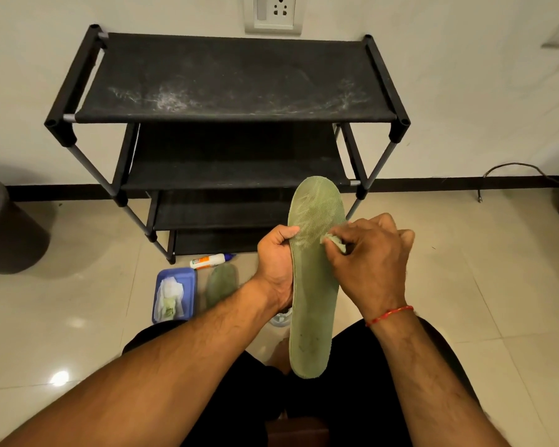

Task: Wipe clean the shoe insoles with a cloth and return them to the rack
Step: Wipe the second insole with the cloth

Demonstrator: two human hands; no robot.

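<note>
Centre frame: insole [313, 285] is clasped steady by left hand [276, 262] so cloth [334, 242], pinched by right hand [373, 256], is rubbed on.

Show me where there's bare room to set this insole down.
The rack's top shelf is bare, though dusty, between its end rails. The floor right of the rack, toward the cable, is open too. Crowded: the tiles before the rack's foot, where glue bottle, blue tray and second insole lie close together.
</note>
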